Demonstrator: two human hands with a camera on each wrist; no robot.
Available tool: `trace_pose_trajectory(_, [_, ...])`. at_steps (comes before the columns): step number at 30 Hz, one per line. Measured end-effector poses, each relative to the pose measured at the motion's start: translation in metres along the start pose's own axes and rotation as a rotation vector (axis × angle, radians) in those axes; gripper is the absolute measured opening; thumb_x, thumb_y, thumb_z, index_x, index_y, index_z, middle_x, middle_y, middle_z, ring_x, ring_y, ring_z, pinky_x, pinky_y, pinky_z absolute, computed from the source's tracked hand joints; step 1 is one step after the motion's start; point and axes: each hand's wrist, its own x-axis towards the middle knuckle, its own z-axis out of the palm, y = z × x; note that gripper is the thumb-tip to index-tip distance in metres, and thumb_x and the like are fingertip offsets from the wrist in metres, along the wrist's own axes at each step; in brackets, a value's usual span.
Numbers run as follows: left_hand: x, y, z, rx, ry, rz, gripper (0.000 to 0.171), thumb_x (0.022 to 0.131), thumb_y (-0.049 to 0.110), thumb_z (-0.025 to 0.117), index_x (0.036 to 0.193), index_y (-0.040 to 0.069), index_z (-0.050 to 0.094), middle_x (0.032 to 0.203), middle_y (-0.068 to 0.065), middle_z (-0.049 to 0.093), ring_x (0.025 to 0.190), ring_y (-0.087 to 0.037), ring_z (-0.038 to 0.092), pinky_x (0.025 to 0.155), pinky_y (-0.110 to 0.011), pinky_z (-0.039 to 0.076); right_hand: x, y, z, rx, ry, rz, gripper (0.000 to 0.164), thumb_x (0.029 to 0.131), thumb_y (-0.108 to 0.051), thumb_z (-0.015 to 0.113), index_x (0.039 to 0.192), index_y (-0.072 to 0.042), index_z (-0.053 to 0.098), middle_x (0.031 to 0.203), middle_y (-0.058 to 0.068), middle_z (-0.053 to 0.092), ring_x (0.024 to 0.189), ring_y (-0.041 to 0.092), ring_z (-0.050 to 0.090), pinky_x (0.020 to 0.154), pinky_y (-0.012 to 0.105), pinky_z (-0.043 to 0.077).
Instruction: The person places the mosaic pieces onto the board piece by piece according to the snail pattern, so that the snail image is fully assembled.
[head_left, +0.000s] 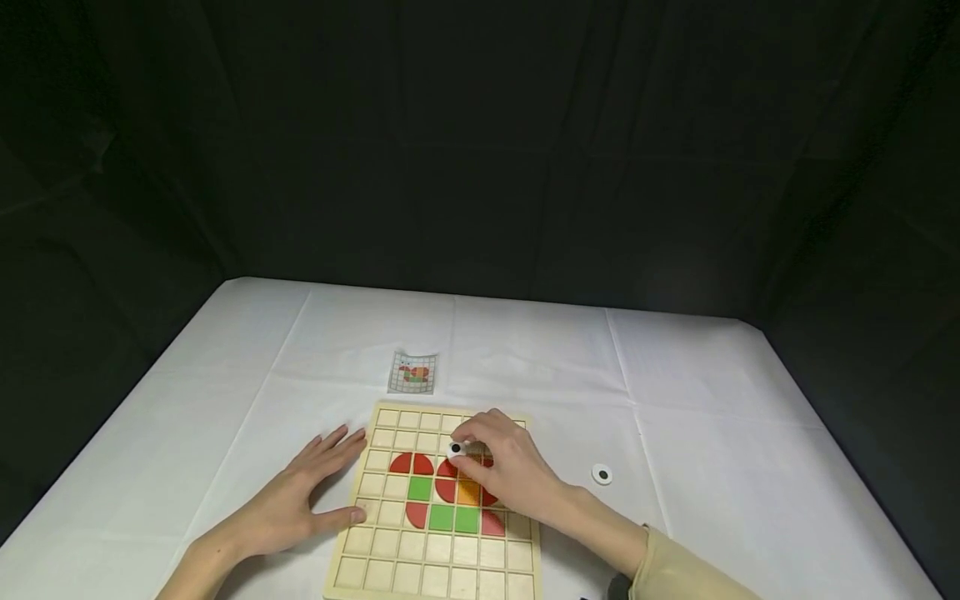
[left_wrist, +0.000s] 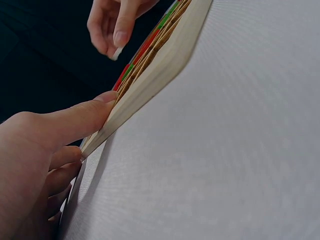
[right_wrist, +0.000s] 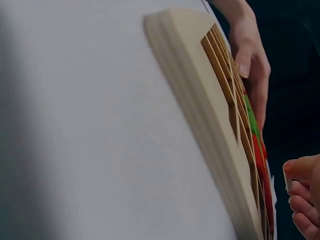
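Note:
A wooden grid board (head_left: 417, 546) lies on the table, some of its cells filled with red, green, orange and pink pieces. My right hand (head_left: 513, 462) is over the board and pinches a small white disc with a black dot (head_left: 455, 449) between thumb and fingertips. In the right wrist view this disc (right_wrist: 288, 178) shows edge-on, above the board. My left hand (head_left: 288, 500) rests at the board's left side with spread, fairly straight fingers; its thumb (left_wrist: 95, 111) lies on the rim in the left wrist view. The right hand and forearm hide part of the board's right side.
A second white disc with a black dot (head_left: 602, 474) lies on the white cloth right of the board. Beyond the board's far edge is a small card (head_left: 412, 373) printed with a coloured grid picture. Black curtains (head_left: 480, 150) enclose the table's back and sides.

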Motion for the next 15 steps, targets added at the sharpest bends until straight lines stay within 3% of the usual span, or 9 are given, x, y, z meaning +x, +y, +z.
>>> trace_pose_trajectory(5, [0.000, 0.001, 0.001, -0.021, -0.009, 0.009, 0.089, 0.080, 0.057, 0.076, 0.152, 0.017, 0.043, 0.162, 0.007, 0.034, 0.154, -0.027, 0.017, 0.127, -0.038, 0.007, 0.009, -0.006, 0.011, -0.014, -0.057, -0.059, 0.019, 0.089, -0.018, 0.077, 0.104, -0.010, 0.070, 0.100, -0.002, 0.071, 0.094, 0.011, 0.061, 0.080, 0.022, 0.057])
trace_pose_trajectory(10, [0.000, 0.002, 0.000, -0.028, -0.008, 0.022, 0.088, 0.081, 0.058, 0.075, 0.152, 0.017, 0.044, 0.161, 0.006, 0.035, 0.154, -0.028, 0.017, 0.125, -0.051, 0.011, 0.017, -0.010, 0.020, -0.050, -0.119, -0.086, 0.019, 0.089, -0.021, 0.077, 0.103, -0.009, 0.071, 0.100, -0.002, 0.071, 0.093, 0.010, 0.060, 0.080, 0.020, 0.056])
trace_pose_trajectory(15, [-0.001, 0.002, 0.000, -0.030, -0.001, 0.027, 0.087, 0.081, 0.057, 0.075, 0.152, 0.017, 0.044, 0.161, 0.006, 0.036, 0.154, -0.029, 0.018, 0.126, -0.047, 0.010, 0.022, -0.015, 0.026, -0.071, -0.134, -0.081, 0.018, 0.090, -0.022, 0.077, 0.102, -0.010, 0.072, 0.100, -0.001, 0.071, 0.092, 0.011, 0.060, 0.079, 0.018, 0.055])
